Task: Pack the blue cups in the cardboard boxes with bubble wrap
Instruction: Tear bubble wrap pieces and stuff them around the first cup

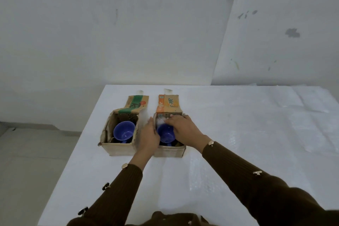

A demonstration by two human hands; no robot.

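A white table (238,152) fills the lower frame. At centre two open brown cardboard boxes sit side by side, flaps tipped back. The left box (117,147) holds a blue ceramic cup (123,131), mouth up. In the right box (169,151), a second blue cup (166,135), mouth up, is partly hidden: the left hand (149,138) lies flat against the box wall, fingers loose, and the right hand (183,127) pinches clear bubble wrap (161,121).

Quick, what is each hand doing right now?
Left hand: open, flat against the orange cardboard box.
Right hand: fingers curled on white bubble wrap over the blue cup.
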